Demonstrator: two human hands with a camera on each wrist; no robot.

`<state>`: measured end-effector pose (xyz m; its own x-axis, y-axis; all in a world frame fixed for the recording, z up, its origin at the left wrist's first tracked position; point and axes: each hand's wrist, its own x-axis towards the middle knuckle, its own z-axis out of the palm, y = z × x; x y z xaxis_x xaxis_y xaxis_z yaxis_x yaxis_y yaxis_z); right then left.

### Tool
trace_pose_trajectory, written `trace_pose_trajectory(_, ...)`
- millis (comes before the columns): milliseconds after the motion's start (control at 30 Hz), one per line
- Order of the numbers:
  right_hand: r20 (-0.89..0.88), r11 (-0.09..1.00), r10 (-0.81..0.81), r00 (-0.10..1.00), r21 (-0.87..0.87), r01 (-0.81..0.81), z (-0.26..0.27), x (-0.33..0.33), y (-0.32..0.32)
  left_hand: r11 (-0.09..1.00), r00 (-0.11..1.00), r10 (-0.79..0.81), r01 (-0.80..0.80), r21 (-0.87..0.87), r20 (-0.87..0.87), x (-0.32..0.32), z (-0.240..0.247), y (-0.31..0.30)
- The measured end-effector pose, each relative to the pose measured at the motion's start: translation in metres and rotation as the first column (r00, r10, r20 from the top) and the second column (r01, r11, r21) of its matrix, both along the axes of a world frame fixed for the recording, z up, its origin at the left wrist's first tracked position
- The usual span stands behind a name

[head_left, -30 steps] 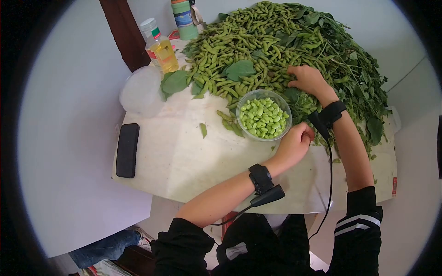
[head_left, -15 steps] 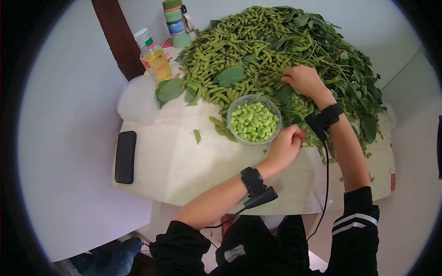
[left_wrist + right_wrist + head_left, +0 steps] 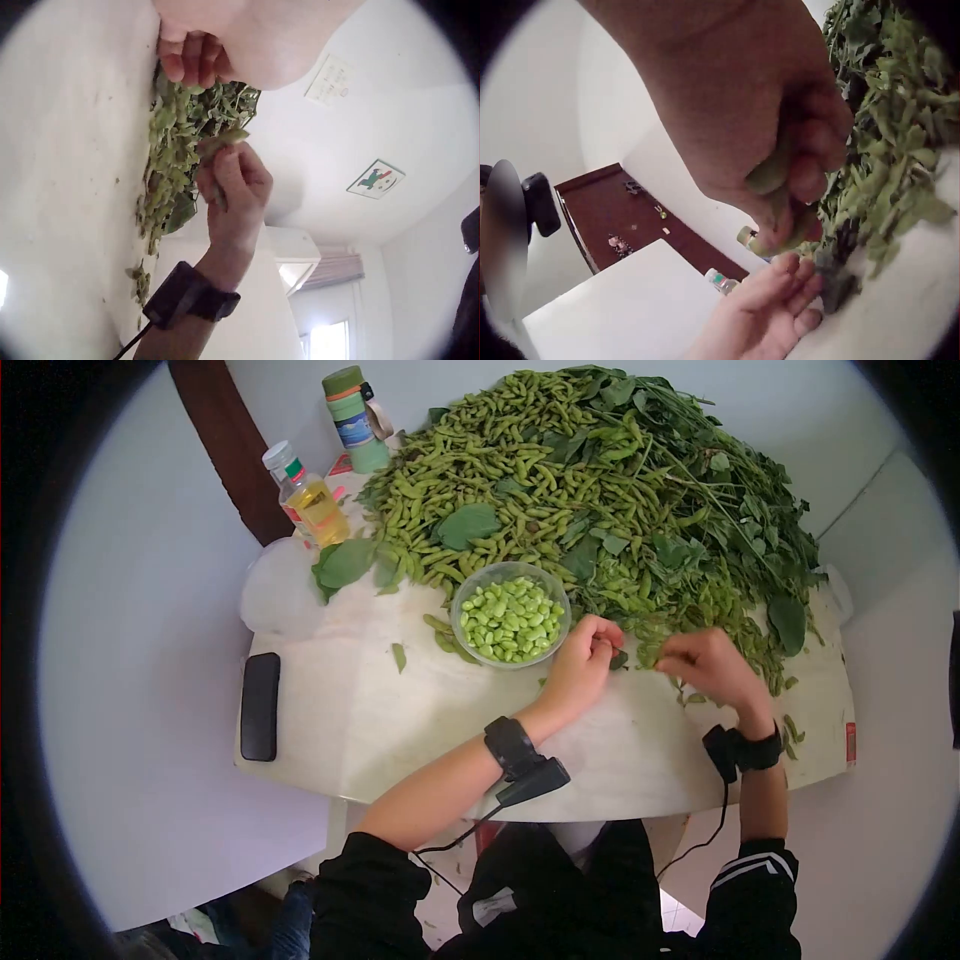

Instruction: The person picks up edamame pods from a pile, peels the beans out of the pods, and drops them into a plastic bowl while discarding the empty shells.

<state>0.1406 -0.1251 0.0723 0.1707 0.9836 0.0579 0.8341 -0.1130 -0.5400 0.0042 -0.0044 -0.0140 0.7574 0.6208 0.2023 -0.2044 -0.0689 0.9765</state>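
My right hand (image 3: 715, 665) hovers over the near edge of the pod pile, to the right of my left hand. It pinches a green soybean pod (image 3: 234, 137) between thumb and fingers, and another pod (image 3: 771, 171) shows inside its curled fingers. My left hand (image 3: 582, 668) is low beside the bowl, fingers loosely curled, palm partly visible in the right wrist view with nothing gripped. Left of it stands a clear round bowl (image 3: 512, 568) filled with shelled green soybeans (image 3: 510, 622). Behind spreads a large heap of soybean pods (image 3: 500, 460).
Leafy stalks (image 3: 745, 510) pile up at the back right. An oil bottle (image 3: 312, 505) and a green flask (image 3: 355, 425) stand at the back left. A black phone (image 3: 260, 706) lies on the pale table (image 3: 340, 710) near its left edge.
My right hand has left the heap and come toward me and to the right, with pods in its fingers. My left hand stays beside the bowl while the head view shifts.
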Motion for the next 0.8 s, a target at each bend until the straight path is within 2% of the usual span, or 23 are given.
trace_pose_trajectory(133,0.026,0.991,0.130,0.991,0.008,-0.130,-0.014,-0.010,-0.010,0.999,0.999,-0.032,0.032,-0.001,-0.003,-0.001,0.002,-0.001)
trace_pose_trajectory(167,0.040,0.992,0.074,0.996,-0.107,-0.070,-0.010,-0.010,-0.010,0.998,0.999,-0.040,0.040,-0.042,-0.002,-0.003,0.004,-0.002)
trace_pose_trajectory(200,0.037,0.992,0.069,0.997,-0.109,-0.065,-0.009,-0.009,-0.008,0.996,0.999,-0.046,0.046,-0.081,0.000,-0.003,0.006,-0.002)
trace_pose_trajectory(267,-0.317,0.996,-0.046,0.947,-0.089,0.019,-0.009,-0.009,-0.002,0.996,0.999,-0.050,0.051,-0.073,0.016,-0.003,0.005,-0.001)
trace_pose_trajectory(300,-0.320,0.996,-0.049,0.946,-0.089,0.021,-0.014,-0.011,0.002,0.993,0.999,-0.034,0.036,-0.110,0.021,-0.003,0.007,-0.002)
trace_pose_trajectory(367,-0.591,0.993,0.099,0.801,0.111,-0.041,-0.029,-0.013,0.011,0.988,1.000,-0.020,0.023,-0.154,0.021,-0.001,0.009,-0.003)
trace_pose_trajectory(400,-0.593,0.993,0.100,0.799,0.110,-0.042,-0.031,-0.015,0.012,0.992,1.000,-0.008,0.011,-0.124,0.023,-0.003,0.011,-0.003)
trace_pose_trajectory(467,-0.738,0.990,0.144,0.659,0.110,-0.093,-0.038,-0.018,0.012,0.996,1.000,0.006,-0.003,-0.092,0.025,-0.004,0.012,-0.002)
trace_pose_trajectory(533,-0.741,0.984,0.176,0.648,0.136,-0.112,-0.043,-0.014,0.009,0.974,0.998,-0.003,0.016,-0.224,0.060,-0.002,0.011,-0.001)
trace_pose_trajectory(600,-0.831,0.991,0.131,0.540,0.116,-0.063,-0.043,-0.012,0.002,0.973,0.998,-0.016,0.031,-0.228,0.064,-0.002,0.010,-0.002)
trace_pose_trajectory(633,-0.835,0.992,0.125,0.537,0.110,-0.060,-0.046,-0.011,0.001,0.974,0.997,-0.025,0.040,-0.222,0.070,-0.003,0.011,-0.002)
trace_pose_trajectory(700,-0.718,0.990,0.114,0.686,0.138,-0.021,-0.049,-0.008,0.000,0.975,0.998,-0.027,0.040,-0.220,0.064,-0.003,0.012,-0.002)
trace_pose_trajectory(733,-0.720,0.991,0.112,0.685,0.135,-0.021,-0.048,-0.006,0.000,0.976,0.998,-0.028,0.041,-0.214,0.061,-0.003,0.012,-0.002)
trace_pose_trajectory(800,-0.351,0.967,0.157,0.923,0.246,-0.070,-0.040,-0.005,-0.001,0.967,0.996,-0.060,0.075,-0.242,0.070,-0.004,0.012,-0.002)
